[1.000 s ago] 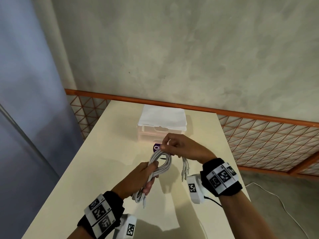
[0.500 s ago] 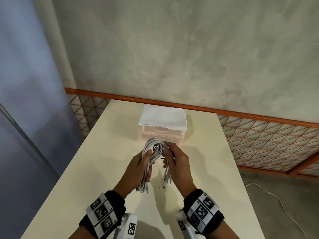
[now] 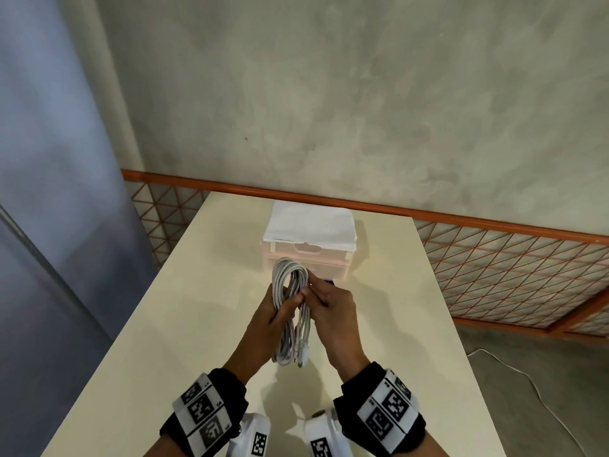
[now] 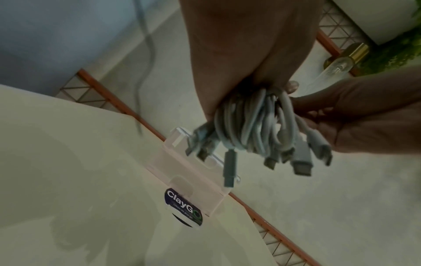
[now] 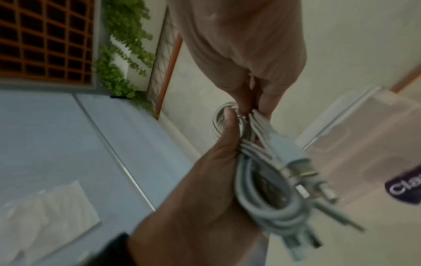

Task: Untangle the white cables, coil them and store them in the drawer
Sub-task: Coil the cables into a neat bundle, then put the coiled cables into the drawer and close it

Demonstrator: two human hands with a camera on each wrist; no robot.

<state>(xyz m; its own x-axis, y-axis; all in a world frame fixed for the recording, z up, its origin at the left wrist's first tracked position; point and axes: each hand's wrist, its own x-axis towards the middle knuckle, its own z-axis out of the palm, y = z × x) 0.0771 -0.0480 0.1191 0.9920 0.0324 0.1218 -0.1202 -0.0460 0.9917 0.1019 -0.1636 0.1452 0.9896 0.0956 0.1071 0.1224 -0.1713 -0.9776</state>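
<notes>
My left hand (image 3: 275, 319) wraps the cable coil (image 3: 290, 291) just before the drawer unit (image 3: 309, 250); right hand (image 3: 333, 301) pinches loose ends. I'd tuck those plugs in first.

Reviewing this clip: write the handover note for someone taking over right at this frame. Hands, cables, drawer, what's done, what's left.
Left hand: grips the coiled white cables around the middle, above the table.
Right hand: pinches strands at the coil's right side.
Connector ends hang loose below the coil.
Drawer unit: at the table's far end, just beyond the coil; both drawers look closed.
Done: cables gathered into one coil.
Left: tidy loose ends, open a drawer, put the coil in, close it.
</notes>
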